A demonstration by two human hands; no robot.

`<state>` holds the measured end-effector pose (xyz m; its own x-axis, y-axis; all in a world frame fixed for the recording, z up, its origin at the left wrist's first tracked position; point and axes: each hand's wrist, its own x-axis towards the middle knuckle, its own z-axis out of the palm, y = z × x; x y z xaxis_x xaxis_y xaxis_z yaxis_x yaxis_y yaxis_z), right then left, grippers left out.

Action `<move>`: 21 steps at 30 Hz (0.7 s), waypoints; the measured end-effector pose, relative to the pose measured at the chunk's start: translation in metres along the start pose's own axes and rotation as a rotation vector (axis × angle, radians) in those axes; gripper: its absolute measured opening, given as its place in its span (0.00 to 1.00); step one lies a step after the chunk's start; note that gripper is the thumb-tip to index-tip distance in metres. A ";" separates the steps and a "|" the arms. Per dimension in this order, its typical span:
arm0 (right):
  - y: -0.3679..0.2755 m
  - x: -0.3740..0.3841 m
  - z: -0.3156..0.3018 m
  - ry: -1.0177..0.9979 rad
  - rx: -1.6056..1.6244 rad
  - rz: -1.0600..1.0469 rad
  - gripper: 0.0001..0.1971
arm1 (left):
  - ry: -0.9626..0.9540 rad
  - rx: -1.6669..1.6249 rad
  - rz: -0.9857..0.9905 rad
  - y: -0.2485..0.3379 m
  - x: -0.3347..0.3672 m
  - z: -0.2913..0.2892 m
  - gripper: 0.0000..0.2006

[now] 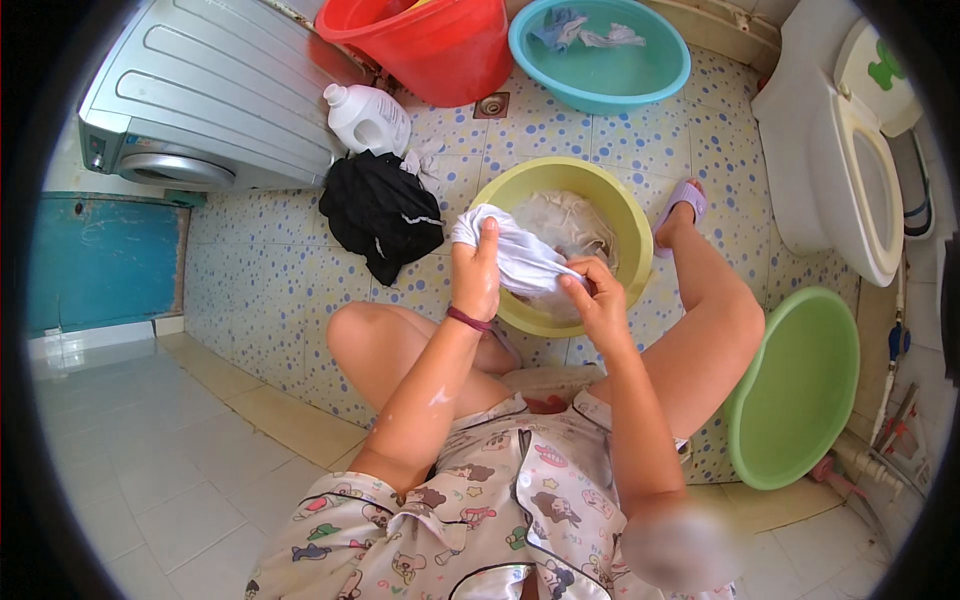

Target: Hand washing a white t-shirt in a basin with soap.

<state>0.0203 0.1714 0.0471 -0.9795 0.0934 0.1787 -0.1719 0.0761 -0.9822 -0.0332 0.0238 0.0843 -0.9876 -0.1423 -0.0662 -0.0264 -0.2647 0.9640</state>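
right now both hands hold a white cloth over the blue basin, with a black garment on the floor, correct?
Not quite: the head view shows the white cloth over the yellow basin, not the blue basin. The left hand and right hand do hold it, and the black garment does lie on the floor.

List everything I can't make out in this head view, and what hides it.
Head view:
- Left hand: most fingers, hidden behind the white cloth.
- Yellow basin: its bottom, covered by the fabric inside.
- Red tub: much of its inside, cut off by the top edge.
- Black garment: its kind, lost in crumpled folds.
- Lower-right patch: blurred over.
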 end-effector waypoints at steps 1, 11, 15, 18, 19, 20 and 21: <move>-0.003 -0.001 0.001 0.008 0.028 0.158 0.06 | -0.001 0.001 -0.001 -0.002 0.002 -0.002 0.12; 0.001 0.041 -0.034 0.044 0.046 0.252 0.07 | -0.971 0.819 -0.039 0.031 0.051 -0.055 0.32; -0.026 0.051 -0.037 -0.021 0.147 0.408 0.07 | -1.009 0.411 -0.374 0.061 0.054 -0.053 0.29; -0.027 0.075 -0.031 0.025 0.437 0.474 0.07 | -0.505 -0.449 -0.749 -0.003 0.045 -0.066 0.42; -0.016 0.086 -0.031 0.030 0.436 0.461 0.07 | -0.681 -0.885 -0.959 -0.023 0.038 -0.065 0.42; 0.002 0.092 -0.036 0.070 0.229 0.427 0.07 | -0.634 -0.720 -0.934 -0.021 0.028 -0.056 0.42; 0.008 0.094 -0.034 0.091 0.029 0.400 0.07 | -0.567 -0.557 -0.897 -0.012 0.019 -0.053 0.42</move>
<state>-0.0700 0.2145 0.0579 -0.9566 0.1974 -0.2142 0.2162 -0.0118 -0.9763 -0.0433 -0.0258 0.0576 -0.5829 0.7075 -0.3997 -0.8078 -0.4513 0.3792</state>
